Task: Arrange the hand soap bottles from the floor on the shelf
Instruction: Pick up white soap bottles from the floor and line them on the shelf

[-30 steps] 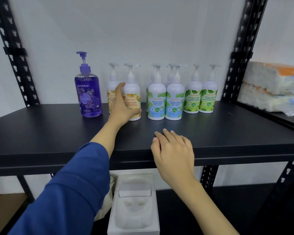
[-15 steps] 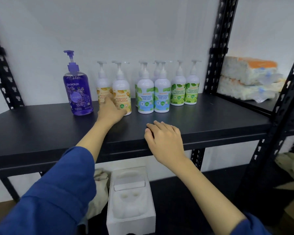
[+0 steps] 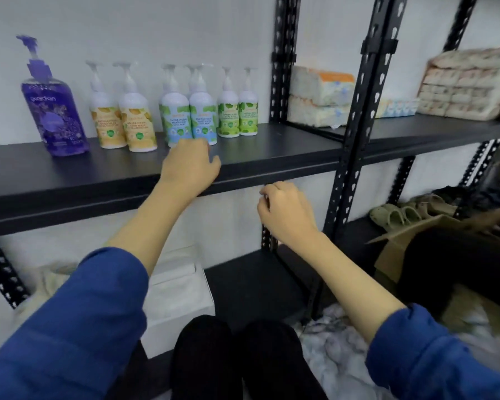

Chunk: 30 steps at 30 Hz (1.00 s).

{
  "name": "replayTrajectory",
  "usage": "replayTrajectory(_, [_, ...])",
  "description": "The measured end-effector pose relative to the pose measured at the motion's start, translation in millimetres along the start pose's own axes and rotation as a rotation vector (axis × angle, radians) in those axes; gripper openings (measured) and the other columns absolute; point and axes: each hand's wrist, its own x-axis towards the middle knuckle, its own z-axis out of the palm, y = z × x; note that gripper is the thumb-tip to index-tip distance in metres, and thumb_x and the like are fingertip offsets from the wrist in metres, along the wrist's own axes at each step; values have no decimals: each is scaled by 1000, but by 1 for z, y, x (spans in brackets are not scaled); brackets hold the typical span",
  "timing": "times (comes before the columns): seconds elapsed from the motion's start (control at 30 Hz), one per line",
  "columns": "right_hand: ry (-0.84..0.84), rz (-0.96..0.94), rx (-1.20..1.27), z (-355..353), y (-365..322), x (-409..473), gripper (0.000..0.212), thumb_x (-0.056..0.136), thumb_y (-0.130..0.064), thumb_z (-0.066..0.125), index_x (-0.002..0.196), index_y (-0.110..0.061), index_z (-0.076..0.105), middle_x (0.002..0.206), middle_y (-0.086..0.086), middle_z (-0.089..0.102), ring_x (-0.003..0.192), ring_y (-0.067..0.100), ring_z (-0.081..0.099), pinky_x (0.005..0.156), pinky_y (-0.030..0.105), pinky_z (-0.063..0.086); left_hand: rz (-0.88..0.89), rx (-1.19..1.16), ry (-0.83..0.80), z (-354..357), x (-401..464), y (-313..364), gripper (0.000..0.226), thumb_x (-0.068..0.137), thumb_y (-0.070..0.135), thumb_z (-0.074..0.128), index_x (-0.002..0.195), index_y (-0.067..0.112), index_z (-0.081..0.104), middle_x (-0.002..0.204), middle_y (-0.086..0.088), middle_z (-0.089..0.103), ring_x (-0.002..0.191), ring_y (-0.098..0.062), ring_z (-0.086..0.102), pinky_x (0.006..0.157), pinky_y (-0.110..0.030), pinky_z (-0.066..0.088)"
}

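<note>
the hand soap bottles [image 3: 139, 111] stand upright in a row at upper left on the shelf [image 3: 272, 145]. the left hand [image 3: 189, 170], its grip loose and empty, is just below them, nearer than the curled, empty right hand [image 3: 286, 209] at centre.

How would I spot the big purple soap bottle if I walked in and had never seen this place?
Look at the black metal shelf against the white wall, where a row of pump bottles stands along the back. The large purple pump bottle is at the far left end, beside the white bottles with orange labels. It alone is see-through purple, and it is taller and wider than the others.
</note>
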Motion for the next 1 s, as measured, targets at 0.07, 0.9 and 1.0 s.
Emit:
replayTrajectory(0.07, [-4,63,-55,-10,24,-26,29,92,-16,45,107,-2,66,102,13,65,94,30,57,75,37,46,101,-43,-20,20,-16,28,33,92,26,52,115,4,61,113,-16,62,105,-36,56,87,-42,48])
replayTrajectory(0.9, [-140,1403,-141,-11,195,-439,35,88,-19,49,116,-2,60,115,19,60,106,37,53,81,39,42,788,-135,-1167,346,-281,254,35,87,25,59,116,6,58,115,-16,60,107,-35,57,85,-39,49])
replayTrajectory(1.0, [-186,1525,-78,0,193,-475,41,87,-25,51,122,-5,55,120,15,58,109,35,51,81,38,42,747,-92,-1320,378,-307,257,34,83,23,61,114,9,60,113,-13,64,106,-33,59,84,-36,50])
